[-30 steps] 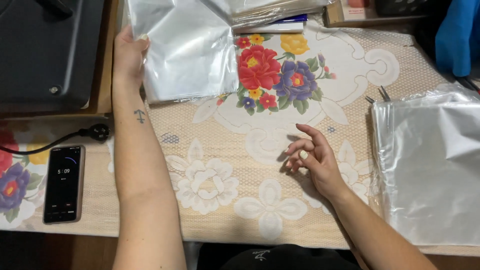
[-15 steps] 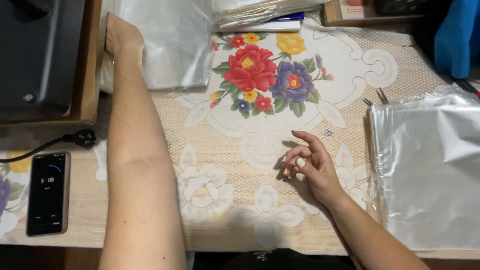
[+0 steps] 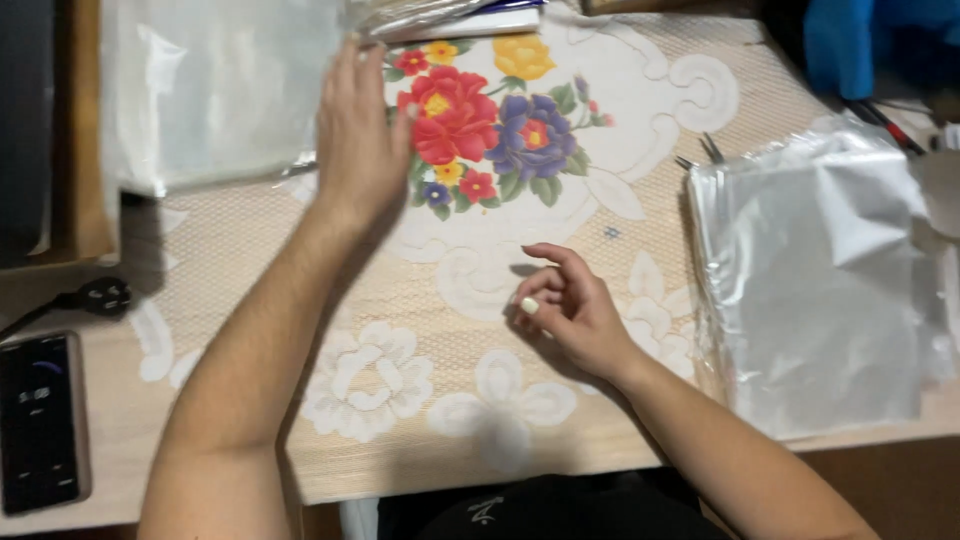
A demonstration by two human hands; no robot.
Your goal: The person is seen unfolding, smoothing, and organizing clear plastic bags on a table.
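My left hand point(image 3: 360, 135) lies flat with fingers stretched out, blurred, on the flowered tablecloth point(image 3: 600, 110) just past the right edge of a pile of clear plastic bags point(image 3: 210, 90) at the upper left. It holds nothing. Nearer to me, my right hand point(image 3: 565, 310) rests on the cloth at the middle, fingers loosely curled and apart, with nothing visible in it. A second pile of clear plastic bags point(image 3: 820, 290) lies about a hand's width to its right.
A dark phone point(image 3: 40, 420) lies at the lower left beside a black plug point(image 3: 100, 297). A wooden-edged dark object point(image 3: 85, 150) stands at the far left. Small metal scissors tips point(image 3: 705, 150) poke out by the right pile. A blue object point(image 3: 850, 45) sits at the top right.
My left hand has slid right, off the upper-left bag pile and onto the flowered cloth. My right hand's fingers have curled in slightly. The view has shifted.
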